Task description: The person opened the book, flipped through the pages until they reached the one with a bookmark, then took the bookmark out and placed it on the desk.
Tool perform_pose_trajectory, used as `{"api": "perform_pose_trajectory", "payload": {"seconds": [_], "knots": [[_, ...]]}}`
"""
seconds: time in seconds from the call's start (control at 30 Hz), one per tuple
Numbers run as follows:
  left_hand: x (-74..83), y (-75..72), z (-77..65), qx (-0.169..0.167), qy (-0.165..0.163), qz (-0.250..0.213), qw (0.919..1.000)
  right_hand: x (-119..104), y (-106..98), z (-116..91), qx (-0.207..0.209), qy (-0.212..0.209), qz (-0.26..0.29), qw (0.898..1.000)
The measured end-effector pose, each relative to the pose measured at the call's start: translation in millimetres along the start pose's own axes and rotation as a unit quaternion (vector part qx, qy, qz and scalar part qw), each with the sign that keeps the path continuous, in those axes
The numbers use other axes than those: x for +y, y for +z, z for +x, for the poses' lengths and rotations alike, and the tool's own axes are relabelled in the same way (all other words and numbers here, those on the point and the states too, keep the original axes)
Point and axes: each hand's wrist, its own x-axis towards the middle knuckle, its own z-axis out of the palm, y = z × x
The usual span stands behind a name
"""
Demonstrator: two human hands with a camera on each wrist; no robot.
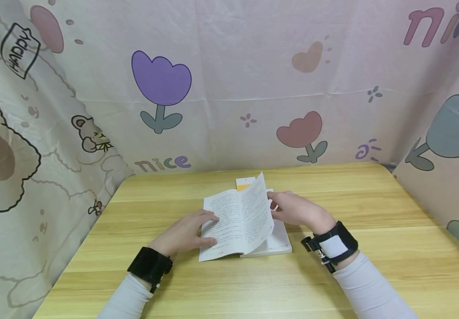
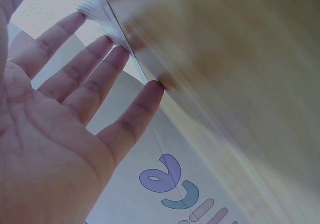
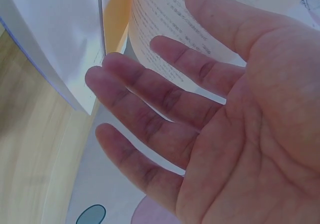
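An open book (image 1: pixel 222 226) with printed text lies in the middle of the table. One page (image 1: pixel 256 212) stands raised and curved over its right half, whose white page block (image 1: pixel 280 241) shows beneath. My left hand (image 1: pixel 187 232) rests its fingers on the left page; in the left wrist view the fingertips lie along the book's edge, fingers nearly straight. Beside the raised page is my right hand (image 1: pixel 297 209), fingertips at the book's right side. The right wrist view shows the right hand's fingers (image 3: pixel 150 124) loosely extended and spread, with the thumb near a printed page.
A white and yellow piece (image 1: pixel 245 183) sticks out past the book's far edge. The wooden table (image 1: pixel 173 288) meets a patterned cloth backdrop (image 1: pixel 229 133) at the back, with more cloth at both sides. Both wrists wear black straps (image 1: pixel 149 266).
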Motion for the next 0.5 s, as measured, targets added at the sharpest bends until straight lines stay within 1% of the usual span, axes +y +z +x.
{"api": "perform_pose_trajectory", "payload": {"seconds": [0.17, 0.33, 0.5], "knots": [[-0.2, -0.4, -0.1, 0.004, -0.001, -0.002, 1.0, -1.1, 2.6, 2.0, 0.008, -0.02, -0.008, 1.0], [-0.9, -0.6, -0.1, 0.01, -0.006, -0.007, 0.9999, -3.2, 4.4, 2.5, 0.012, -0.027, -0.005, 1.0], [-0.4, -1.7, 0.3, 0.012, -0.003, -0.009, 0.9999, -4.1, 6.5, 2.5, 0.013, -0.035, -0.001, 0.999]]}}
